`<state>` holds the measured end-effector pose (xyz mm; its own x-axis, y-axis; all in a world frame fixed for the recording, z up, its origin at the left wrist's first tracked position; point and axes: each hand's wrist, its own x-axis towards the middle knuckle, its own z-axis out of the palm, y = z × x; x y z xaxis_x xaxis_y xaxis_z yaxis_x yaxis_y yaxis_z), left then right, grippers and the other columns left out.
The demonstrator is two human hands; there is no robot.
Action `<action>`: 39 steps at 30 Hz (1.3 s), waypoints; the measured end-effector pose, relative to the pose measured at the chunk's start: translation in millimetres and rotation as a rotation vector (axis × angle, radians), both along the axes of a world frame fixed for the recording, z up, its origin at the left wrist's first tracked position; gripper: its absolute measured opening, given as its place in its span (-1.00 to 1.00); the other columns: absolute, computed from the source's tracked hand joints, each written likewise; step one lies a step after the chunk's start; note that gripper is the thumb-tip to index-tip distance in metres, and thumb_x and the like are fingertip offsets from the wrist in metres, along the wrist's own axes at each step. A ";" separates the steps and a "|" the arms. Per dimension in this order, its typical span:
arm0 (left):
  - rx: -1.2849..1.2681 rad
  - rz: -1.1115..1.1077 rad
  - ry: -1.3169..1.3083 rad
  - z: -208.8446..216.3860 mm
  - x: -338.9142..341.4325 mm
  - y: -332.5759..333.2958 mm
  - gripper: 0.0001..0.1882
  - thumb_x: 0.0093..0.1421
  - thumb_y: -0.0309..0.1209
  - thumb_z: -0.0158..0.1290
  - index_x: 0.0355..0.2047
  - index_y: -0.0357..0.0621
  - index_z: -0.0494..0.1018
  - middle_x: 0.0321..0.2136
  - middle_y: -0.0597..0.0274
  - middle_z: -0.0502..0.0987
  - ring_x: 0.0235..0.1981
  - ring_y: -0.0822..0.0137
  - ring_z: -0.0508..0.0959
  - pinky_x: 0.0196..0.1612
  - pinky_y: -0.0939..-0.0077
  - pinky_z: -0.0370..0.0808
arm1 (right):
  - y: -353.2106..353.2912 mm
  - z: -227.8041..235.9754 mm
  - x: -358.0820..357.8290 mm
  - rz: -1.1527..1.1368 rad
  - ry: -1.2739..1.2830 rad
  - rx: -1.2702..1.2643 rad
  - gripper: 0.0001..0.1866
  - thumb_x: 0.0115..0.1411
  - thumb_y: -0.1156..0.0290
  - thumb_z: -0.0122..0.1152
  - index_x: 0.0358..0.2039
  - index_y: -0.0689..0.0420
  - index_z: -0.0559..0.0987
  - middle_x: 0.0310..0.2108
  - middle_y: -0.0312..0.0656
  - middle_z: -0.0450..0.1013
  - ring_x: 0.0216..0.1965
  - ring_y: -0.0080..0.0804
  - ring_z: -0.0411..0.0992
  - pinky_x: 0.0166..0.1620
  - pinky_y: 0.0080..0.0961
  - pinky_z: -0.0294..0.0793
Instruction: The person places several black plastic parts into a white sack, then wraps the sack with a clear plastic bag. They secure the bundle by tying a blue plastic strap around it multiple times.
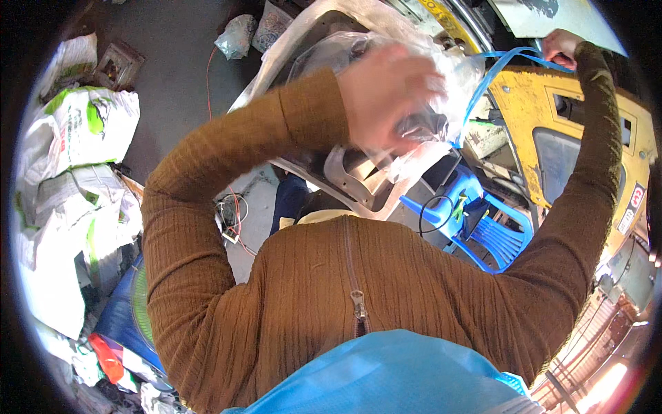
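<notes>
My left hand (393, 93) is over a sheet of clear plastic film (448, 124), above a pale frame-like panel (261, 77) with large openings. Motion smears its fingers, so whether they grip the film is unclear. Raised far out at the upper right, my right hand (562, 47) is closed on a blue strip (486, 81). The strip runs slackly from this hand back to the right edge of the film. Part of the panel is hidden by the film, my left hand and forearm.
A blue plastic chair (496, 234) with a dark item on it stands right of the panel. Behind it is a worn yellow metal panel (517, 117) with cut-outs. White sacks (89, 131) pile up at the left. A thin orange cord (209, 86) crosses the grey floor.
</notes>
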<state>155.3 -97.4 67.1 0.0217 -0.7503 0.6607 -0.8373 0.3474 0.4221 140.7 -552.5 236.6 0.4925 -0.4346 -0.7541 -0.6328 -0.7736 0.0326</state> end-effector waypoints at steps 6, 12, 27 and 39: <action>0.342 -0.156 -0.194 -42.1 -51.9 42.3 -0.40 -0.07 -0.22 0.15 0.00 -0.09 0.29 -0.03 0.15 0.30 -0.06 0.20 0.35 0.03 0.23 0.27 | -29.8 38.6 -37.4 -0.041 0.005 -0.248 -0.84 -0.13 0.38 0.10 -0.69 0.21 0.44 -0.89 -0.23 0.19 -0.90 -0.52 0.13 -0.84 -0.53 0.02; 0.482 0.017 0.647 -59.4 -56.6 52.7 -0.63 0.02 -0.50 0.01 -0.11 -0.20 0.36 -0.27 0.08 0.38 -0.29 0.14 0.45 -0.17 0.32 0.41 | 9.5 -7.1 -7.9 0.050 -0.276 0.027 -0.79 -0.02 0.30 0.08 -0.64 0.18 0.47 -0.83 -0.27 0.25 -0.83 -0.55 0.20 -0.79 -0.57 0.13; 0.639 -0.053 0.474 -13.4 -51.4 94.5 -0.85 0.03 -0.40 0.11 -0.38 -0.19 0.49 -0.44 0.19 0.51 -0.43 0.25 0.53 -0.38 0.45 0.46 | 284.2 -212.0 80.1 0.307 -0.599 0.419 -0.79 0.01 0.28 0.17 -0.49 0.18 0.58 -0.63 -0.27 0.45 -0.69 -0.57 0.40 -0.61 -0.60 0.40; 0.817 0.724 0.314 -83.8 128.1 12.0 -0.63 0.07 -0.12 -0.04 -0.29 -0.13 0.51 -0.45 -0.03 0.52 -0.36 0.00 0.51 -0.26 0.26 0.43 | 291.3 -256.6 94.5 0.508 -0.825 0.248 -0.65 0.00 0.06 0.14 -0.36 0.06 0.62 -0.42 -0.06 0.51 -0.36 -0.13 0.47 -0.23 -0.28 0.42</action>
